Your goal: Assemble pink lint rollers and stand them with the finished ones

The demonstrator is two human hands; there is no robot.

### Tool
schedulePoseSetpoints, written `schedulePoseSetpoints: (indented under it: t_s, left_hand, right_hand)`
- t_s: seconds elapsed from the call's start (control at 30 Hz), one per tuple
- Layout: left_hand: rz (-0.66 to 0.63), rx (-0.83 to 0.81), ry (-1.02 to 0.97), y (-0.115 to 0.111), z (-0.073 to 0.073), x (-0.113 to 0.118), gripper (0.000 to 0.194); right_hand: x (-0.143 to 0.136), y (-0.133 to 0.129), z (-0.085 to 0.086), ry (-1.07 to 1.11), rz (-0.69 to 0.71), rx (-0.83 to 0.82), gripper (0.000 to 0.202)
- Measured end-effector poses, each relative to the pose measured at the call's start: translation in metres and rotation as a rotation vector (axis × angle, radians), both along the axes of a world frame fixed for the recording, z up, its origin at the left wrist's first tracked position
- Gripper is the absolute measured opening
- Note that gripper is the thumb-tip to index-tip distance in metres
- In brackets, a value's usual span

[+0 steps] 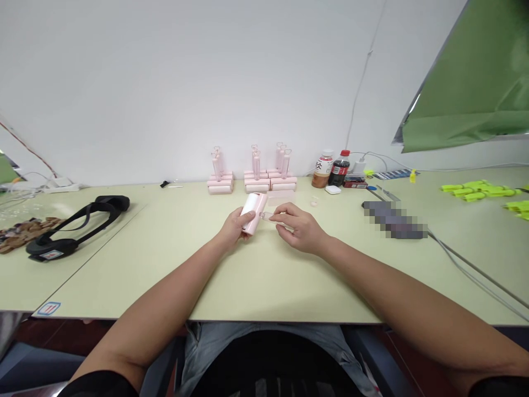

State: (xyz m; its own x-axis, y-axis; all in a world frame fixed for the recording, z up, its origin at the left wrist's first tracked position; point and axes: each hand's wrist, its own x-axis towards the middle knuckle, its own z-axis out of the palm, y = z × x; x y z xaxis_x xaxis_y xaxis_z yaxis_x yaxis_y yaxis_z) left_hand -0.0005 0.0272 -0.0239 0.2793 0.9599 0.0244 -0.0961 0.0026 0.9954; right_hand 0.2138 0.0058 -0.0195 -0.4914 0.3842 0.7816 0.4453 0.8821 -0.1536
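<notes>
Our left hand (pixel 232 227) grips a pink-and-white roller (pixel 255 208), our right hand (pixel 301 226) a clear handle (pixel 268 216). Black characters (pixel 319 165) label a bottle (pixel 320 181) on our pale-green table (pixel 165 275), white wall (pixel 248 82) behind.

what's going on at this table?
The person's left hand holds a pink-and-white roller above the table, and the right hand holds a slim clear handle with its tip at the roller's side. Whether the two are joined is too small to tell. Behind them, similar pink rollers stand near the wall, with two bottles to their right.
</notes>
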Motion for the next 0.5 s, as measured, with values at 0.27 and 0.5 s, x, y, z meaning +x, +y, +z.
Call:
schedulePoseSetpoints:
  t_s: [0.27, 0.5]
  left_hand:
    - [-0.036, -0.034, 0.079, -0.003, 0.003, 0.0, 0.047]
    - [-0.068, -0.063, 0.102, -0.011, 0.008, 0.005, 0.047]
  right_hand:
    - [0.0, 0.0, -0.003, 0.004, 0.003, -0.032, 0.031]
    - [0.0, -0.003, -0.004, 0.057, 0.011, -0.021, 0.025]
